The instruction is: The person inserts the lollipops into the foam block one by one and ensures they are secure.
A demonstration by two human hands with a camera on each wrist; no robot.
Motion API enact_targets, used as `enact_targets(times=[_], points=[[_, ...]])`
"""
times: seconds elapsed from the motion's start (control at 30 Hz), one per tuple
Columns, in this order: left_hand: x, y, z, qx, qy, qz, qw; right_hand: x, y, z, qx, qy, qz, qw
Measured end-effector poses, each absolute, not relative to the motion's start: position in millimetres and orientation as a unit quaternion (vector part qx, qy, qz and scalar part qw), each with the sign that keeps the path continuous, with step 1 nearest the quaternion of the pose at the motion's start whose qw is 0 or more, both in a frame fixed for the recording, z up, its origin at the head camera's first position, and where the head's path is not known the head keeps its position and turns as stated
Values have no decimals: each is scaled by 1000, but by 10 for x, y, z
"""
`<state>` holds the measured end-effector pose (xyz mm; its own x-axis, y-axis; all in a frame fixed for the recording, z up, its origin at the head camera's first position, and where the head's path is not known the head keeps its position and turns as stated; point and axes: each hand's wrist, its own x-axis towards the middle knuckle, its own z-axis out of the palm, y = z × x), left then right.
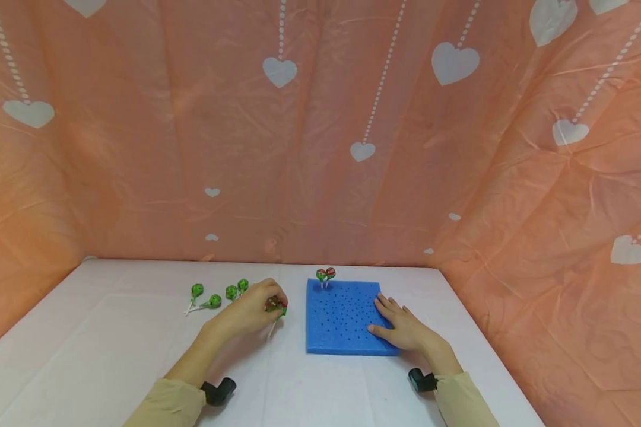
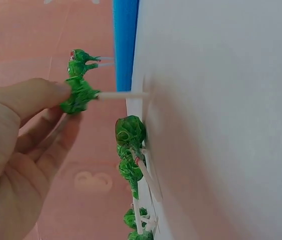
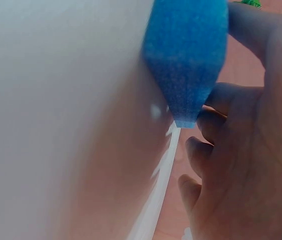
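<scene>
My left hand [image 1: 259,305] pinches a green-wrapped lollipop [image 2: 79,95] by its candy head, just left of the foam block. Its white stick points down toward the table. A blue foam block [image 1: 342,320] dotted with small holes lies flat on the table. Two lollipops [image 1: 326,274] with red and green wrappers stand upright in its far left corner. On the block's right edge rests my right hand [image 1: 406,329], its fingers spread and fairly straight. In the right wrist view the fingers lie along the side of the blue foam [image 3: 188,55].
Several green lollipops [image 1: 213,301] lie on the white-covered table [image 1: 85,332] to the left, partly behind my left hand. An orange curtain [image 1: 320,178] with white hearts hangs behind and to the sides. Each wrist wears a black camera [image 1: 220,391].
</scene>
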<state>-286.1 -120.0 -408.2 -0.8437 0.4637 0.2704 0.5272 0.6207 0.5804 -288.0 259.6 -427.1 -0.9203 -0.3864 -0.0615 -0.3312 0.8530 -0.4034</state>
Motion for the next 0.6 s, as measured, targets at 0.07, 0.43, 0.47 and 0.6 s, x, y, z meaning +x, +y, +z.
enact_targets(times=[0.07, 0.43, 0.47, 0.6], points=[[-2870, -1185, -4087, -283, -893, -345, 63, -2880, 2596, -4275, -186, 960, -196, 70], [-2920, -1077, -4054, -345, -844, -369, 181, -2887, 2604, -4278, -187, 961, -194, 68], [-2926, -1064, -4051, -346, -842, -370, 187, -2885, 2602, -4280, -187, 960, -194, 68], [-2964, -1004, -4040, -347, -836, -371, 208, -2883, 2597, -4289, -187, 960, -196, 70]])
